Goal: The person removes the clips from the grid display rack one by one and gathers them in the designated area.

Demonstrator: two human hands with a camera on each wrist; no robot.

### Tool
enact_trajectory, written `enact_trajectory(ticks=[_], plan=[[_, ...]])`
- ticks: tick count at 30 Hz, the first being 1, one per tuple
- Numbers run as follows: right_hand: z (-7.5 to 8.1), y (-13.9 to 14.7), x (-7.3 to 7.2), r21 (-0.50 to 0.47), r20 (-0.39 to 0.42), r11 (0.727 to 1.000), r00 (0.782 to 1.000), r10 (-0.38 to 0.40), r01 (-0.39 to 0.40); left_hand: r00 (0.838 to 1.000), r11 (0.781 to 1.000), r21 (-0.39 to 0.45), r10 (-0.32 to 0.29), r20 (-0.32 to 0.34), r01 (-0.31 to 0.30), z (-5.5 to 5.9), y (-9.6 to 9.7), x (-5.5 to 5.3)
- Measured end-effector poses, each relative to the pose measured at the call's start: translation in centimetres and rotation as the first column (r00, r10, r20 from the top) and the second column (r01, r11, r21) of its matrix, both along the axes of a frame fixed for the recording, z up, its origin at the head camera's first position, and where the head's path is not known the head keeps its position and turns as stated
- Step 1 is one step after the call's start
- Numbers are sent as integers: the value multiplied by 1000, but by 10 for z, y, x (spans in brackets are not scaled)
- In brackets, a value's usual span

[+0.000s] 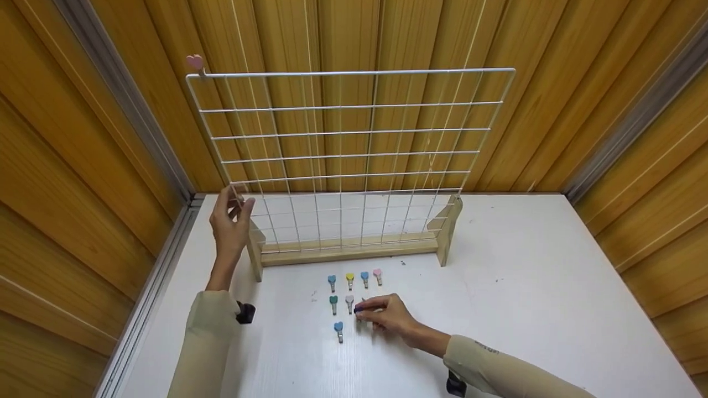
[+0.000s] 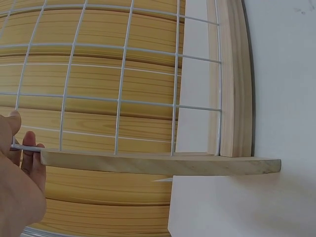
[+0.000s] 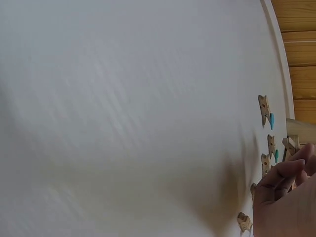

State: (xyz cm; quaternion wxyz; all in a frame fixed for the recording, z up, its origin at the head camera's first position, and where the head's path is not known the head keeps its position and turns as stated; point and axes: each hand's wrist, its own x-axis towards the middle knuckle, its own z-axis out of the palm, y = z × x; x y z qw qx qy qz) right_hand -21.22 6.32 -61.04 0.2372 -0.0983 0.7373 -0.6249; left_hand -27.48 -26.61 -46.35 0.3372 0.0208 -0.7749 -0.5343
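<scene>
A white wire grid stands upright in a wooden stand. My left hand holds the grid's left edge just above the stand's left upright; in the left wrist view the thumb and fingers are on either side of the wire. With thumb and fingertips my right hand pinches a small clothespin with a dark blue top, low over the white table. Most of that clothespin is hidden by the fingers. A clothespin with a pink heart sits on the grid's top left corner.
Several heart-topped clothespins lie in rows before the stand, among them a yellow one, a green one, a white one and a light blue one. Wood-patterned walls enclose the white table.
</scene>
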Motion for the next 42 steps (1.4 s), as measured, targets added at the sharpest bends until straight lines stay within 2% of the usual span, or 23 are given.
enact_trajectory(ticks=[4,7,13,20,27,31,34,37,42], plan=[[-8,-1,5,-3,-39,1000,999,10,-10,1000,1000,-1,7,-14,-7,-14,-8,-12],[-12,-2,8,4,-87,1000,996,25,-25,999,1000,2,9,-32,-9,-8,-3,-7],[-18,-4,10,71,-216,997,975,48,-34,1000,1000,-15,-14,-26,14,10,7,8],[-23,-5,12,90,-295,996,955,44,-18,1000,1000,1,-7,-20,7,11,7,11],[-26,-3,13,129,-295,992,955,20,18,999,1000,-3,-15,-35,15,7,7,8],[-27,-3,14,138,-307,990,952,13,31,999,999,11,-29,-25,30,7,8,8],[-26,-3,14,135,-315,990,949,11,33,1000,1000,11,-17,-15,17,8,8,9],[-25,-4,14,144,-311,989,950,12,35,1000,1000,2,1,-2,-1,10,8,9],[-23,-5,13,148,-292,989,956,15,30,1000,1000,-5,-9,8,9,11,5,7]])
